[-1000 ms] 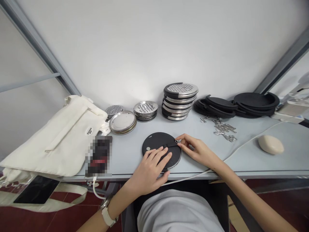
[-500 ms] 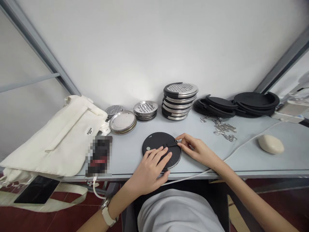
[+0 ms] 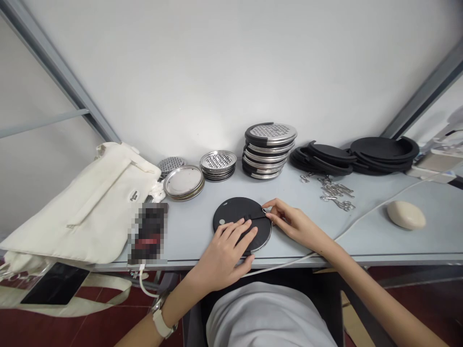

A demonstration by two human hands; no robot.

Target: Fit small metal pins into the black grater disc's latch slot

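Observation:
A round black disc (image 3: pixel 231 208) with a metal rim lies flat on the table near its front edge. My left hand (image 3: pixel 226 250) rests on its near part, fingers spread and lying flat, thumb at the near rim. At the disc's right edge, my right hand (image 3: pixel 289 220) pinches a small metal clip (image 3: pixel 264 211) between thumb and forefinger, beside a slot in the black cover. Fingertips hide part of the clip. Similar metal clips (image 3: pixel 334 190) lie in a loose pile further right.
Behind the disc stands a stack of black-and-metal grater discs (image 3: pixel 269 144). Left of it are bare grater plates (image 3: pixel 218 164) and plain metal lids (image 3: pixel 183 183). Black covers (image 3: pixel 321 159) are piled right. A white bag (image 3: pixel 83 207), phone (image 3: pixel 148 233), cable (image 3: pixel 376 209) and cream case (image 3: pixel 405 215) lie around.
Hardly anything differs. The clip in my right fingers has shifted very slightly at the disc's edge; my left hand and the disc have stayed in place.

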